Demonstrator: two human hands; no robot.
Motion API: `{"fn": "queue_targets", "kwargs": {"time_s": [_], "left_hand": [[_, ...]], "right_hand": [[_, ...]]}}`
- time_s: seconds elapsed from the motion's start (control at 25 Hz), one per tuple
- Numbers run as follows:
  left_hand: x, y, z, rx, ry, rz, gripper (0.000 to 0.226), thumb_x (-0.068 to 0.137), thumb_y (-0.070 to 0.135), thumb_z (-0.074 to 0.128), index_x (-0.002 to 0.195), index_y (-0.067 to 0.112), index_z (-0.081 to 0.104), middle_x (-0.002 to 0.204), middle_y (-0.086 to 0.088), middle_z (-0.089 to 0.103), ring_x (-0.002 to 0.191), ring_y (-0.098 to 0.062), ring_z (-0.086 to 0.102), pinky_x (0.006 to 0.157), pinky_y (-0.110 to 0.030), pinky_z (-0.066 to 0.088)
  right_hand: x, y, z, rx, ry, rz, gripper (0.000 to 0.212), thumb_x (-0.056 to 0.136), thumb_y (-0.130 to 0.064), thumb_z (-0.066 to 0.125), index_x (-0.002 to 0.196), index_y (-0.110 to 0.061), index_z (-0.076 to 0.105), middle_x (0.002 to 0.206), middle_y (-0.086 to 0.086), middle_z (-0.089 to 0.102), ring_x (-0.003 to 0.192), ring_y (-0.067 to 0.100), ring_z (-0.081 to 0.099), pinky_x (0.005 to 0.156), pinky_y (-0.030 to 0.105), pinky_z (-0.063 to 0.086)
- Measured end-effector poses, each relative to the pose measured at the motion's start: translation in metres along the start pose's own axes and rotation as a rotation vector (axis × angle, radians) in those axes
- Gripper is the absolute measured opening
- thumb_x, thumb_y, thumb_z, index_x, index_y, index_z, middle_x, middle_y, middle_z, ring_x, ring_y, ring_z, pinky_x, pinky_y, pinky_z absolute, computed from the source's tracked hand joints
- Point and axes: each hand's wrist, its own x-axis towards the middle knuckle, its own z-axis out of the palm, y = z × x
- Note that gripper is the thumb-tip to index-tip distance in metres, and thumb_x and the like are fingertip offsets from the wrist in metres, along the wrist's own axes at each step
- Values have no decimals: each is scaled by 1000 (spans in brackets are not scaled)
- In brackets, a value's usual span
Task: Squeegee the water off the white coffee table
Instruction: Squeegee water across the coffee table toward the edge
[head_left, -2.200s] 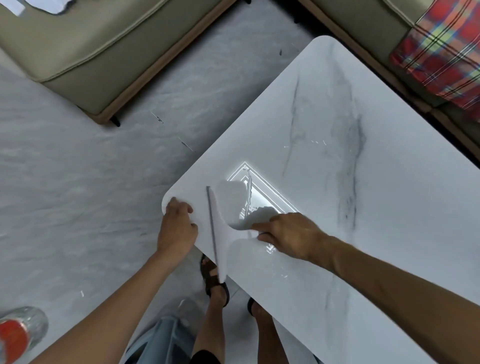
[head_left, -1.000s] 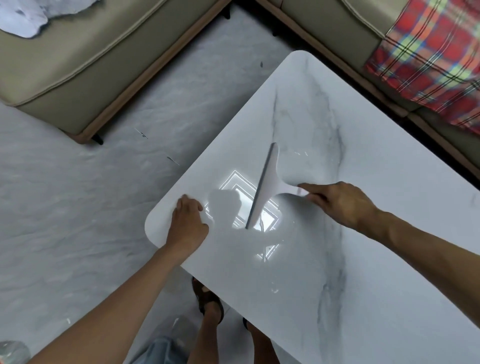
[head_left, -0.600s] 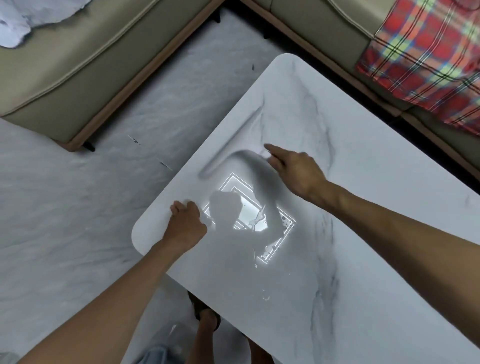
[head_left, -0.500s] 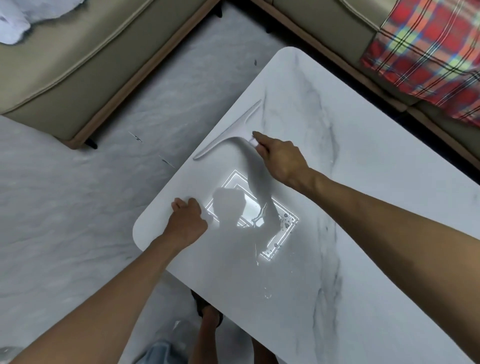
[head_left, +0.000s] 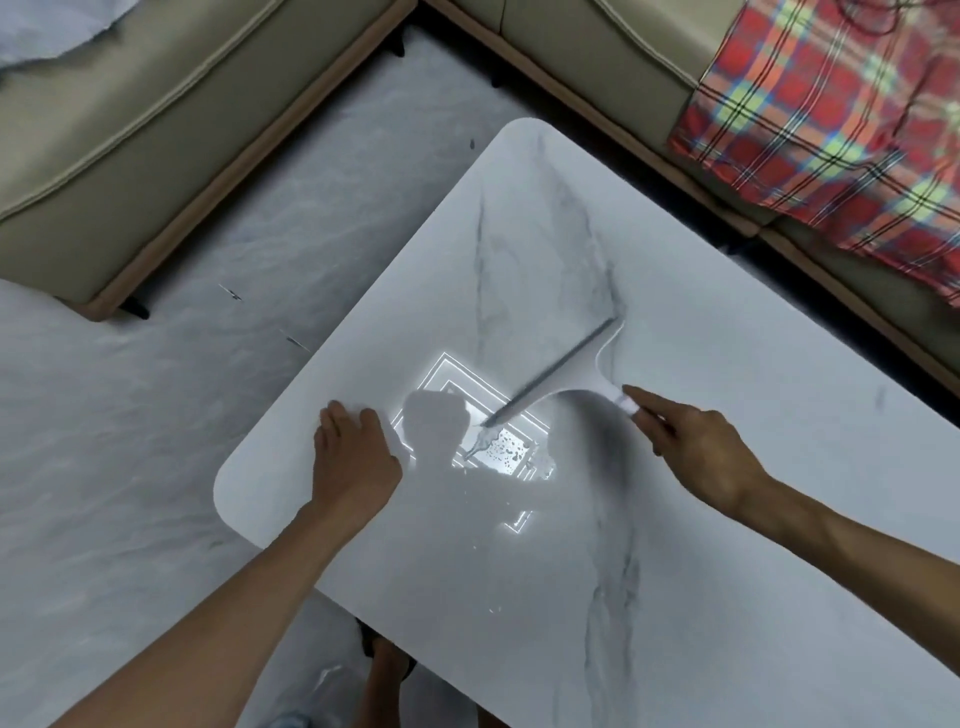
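Note:
The white marble-look coffee table (head_left: 753, 493) fills the middle and right of the head view. A white squeegee (head_left: 571, 369) lies with its blade slanted across the tabletop, motion-blurred. My right hand (head_left: 696, 447) grips its handle at the right end. The blade's lower tip touches a patch of water drops (head_left: 501, 449) that glints in a bright ceiling-light reflection. My left hand (head_left: 353, 457) rests flat on the table near its left corner, fingers slightly apart, holding nothing.
A beige sofa (head_left: 156, 130) runs along the top left and another sofa section (head_left: 597, 57) along the top right, with a red plaid cloth (head_left: 841, 119) draped on it. Grey marble floor (head_left: 130, 441) lies to the left. My foot (head_left: 384, 654) shows under the table's near edge.
My right hand swept the squeegee from near the table's far left edge back to the right and toward the middle. The left hand stayed pressed on the corner.

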Motion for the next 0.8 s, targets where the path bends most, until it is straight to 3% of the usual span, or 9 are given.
{"fn": "queue_targets", "kwargs": {"time_s": [0.08, 0.2, 0.32, 0.48, 0.56, 0.64, 0.72, 0.8], "left_hand": [[6, 29, 5, -26, 4, 107, 32, 83, 9, 49, 114, 2, 46, 148, -33, 21, 141, -43, 19, 117, -46, 24], [20, 68, 8, -64, -41, 202, 37, 82, 6, 51, 118, 2, 46, 154, -28, 15, 147, -37, 12, 119, -42, 20], [32, 89, 7, -39, -105, 190, 41, 79, 6, 51, 119, 0, 44, 147, -29, 24, 139, -42, 25, 112, -45, 31], [38, 99, -1, -30, -205, 130, 47, 82, 7, 46, 127, -3, 38, 150, -35, 18, 143, -42, 17, 113, -47, 29], [38, 103, -5, -51, -243, 118, 47, 84, 7, 45, 129, -3, 37, 153, -37, 10, 146, -42, 9, 116, -46, 25], [39, 106, -8, -61, -258, 105, 45, 85, 9, 46, 128, -3, 37, 153, -37, 7, 146, -43, 7, 117, -46, 23], [39, 109, -8, -61, -262, 92, 45, 85, 10, 46, 127, -2, 37, 152, -39, 6, 146, -45, 5, 117, -46, 23], [38, 111, -5, -43, -259, 90, 47, 84, 11, 47, 127, -2, 37, 150, -41, 6, 145, -48, 5, 118, -48, 22]], "right_hand": [[36, -8, -19, 184, 112, 6, 35, 100, -46, 37, 133, -40, 50, 74, -5, 65, 59, 11, 57, 61, 27, 44], [110, -28, -49, 347, 217, 131, 20, 99, -32, 34, 104, -22, 51, 89, 12, 60, 63, 29, 51, 42, 25, 37], [148, -28, -60, 459, 191, 267, 20, 97, -25, 27, 105, -23, 45, 96, 14, 52, 63, 27, 46, 47, 24, 34], [97, -13, -37, 371, 86, 237, 22, 100, -38, 27, 92, -29, 46, 85, 17, 49, 60, 30, 51, 44, 28, 39], [48, 2, -17, 207, 26, 170, 29, 102, -38, 29, 121, -28, 48, 82, 22, 56, 66, 35, 57, 55, 37, 49], [0, 14, -6, 98, -50, 121, 42, 103, -35, 30, 145, -27, 33, 84, 21, 65, 68, 37, 60, 68, 39, 52], [-16, 23, -14, 120, -74, 103, 40, 103, -37, 30, 142, -30, 34, 79, 16, 64, 60, 30, 52, 61, 35, 46], [9, 29, -37, 228, 10, 133, 33, 102, -37, 32, 130, -27, 47, 79, 18, 61, 57, 23, 48, 50, 31, 39]]}}
